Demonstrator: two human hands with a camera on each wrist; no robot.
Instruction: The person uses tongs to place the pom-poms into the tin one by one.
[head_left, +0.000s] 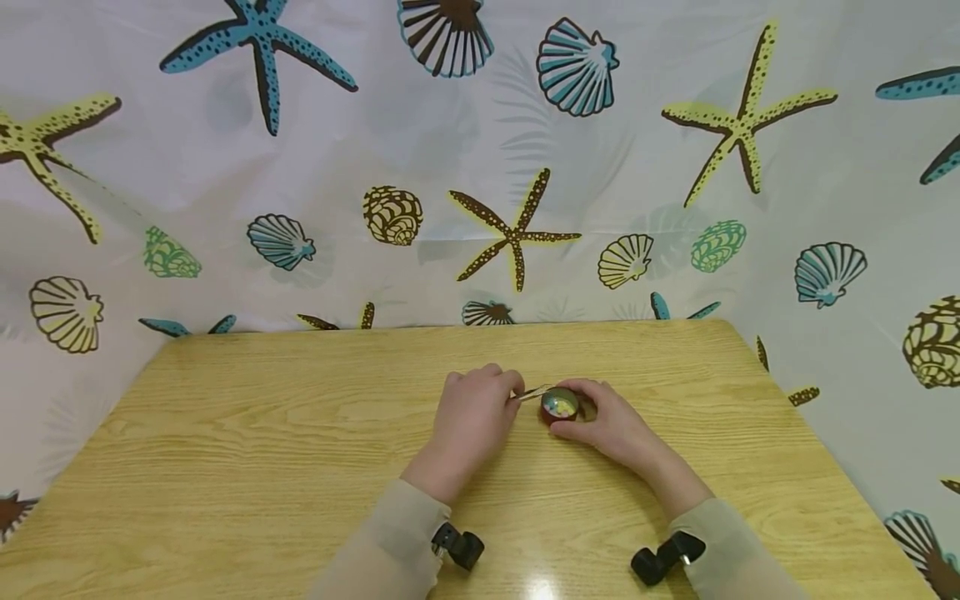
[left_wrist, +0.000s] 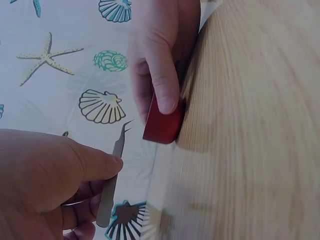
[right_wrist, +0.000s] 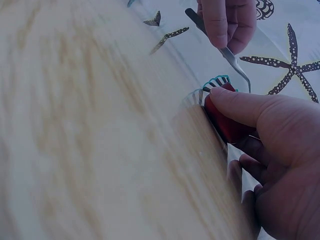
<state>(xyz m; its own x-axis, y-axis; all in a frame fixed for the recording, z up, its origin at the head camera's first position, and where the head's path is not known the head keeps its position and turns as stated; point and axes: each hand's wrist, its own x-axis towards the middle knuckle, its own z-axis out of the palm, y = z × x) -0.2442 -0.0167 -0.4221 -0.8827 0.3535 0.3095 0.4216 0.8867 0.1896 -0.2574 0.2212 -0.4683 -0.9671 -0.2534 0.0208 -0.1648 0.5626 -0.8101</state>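
Only partly visible: tweezers (head_left: 534, 392) tips.

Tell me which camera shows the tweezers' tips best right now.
Left wrist view: the tweezers show their curved tips bare against the curtain, pinched by the left hand. Right wrist view shows the shaft too; head view only a sliver by the red cup.

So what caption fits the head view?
Left hand holds metal tweezers over a small red dish steadied by the right hand.

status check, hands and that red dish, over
Left hand pinches tweezers, tips at the dish rim. Right hand grips red dish, beads inside, on table. Nothing in the way.
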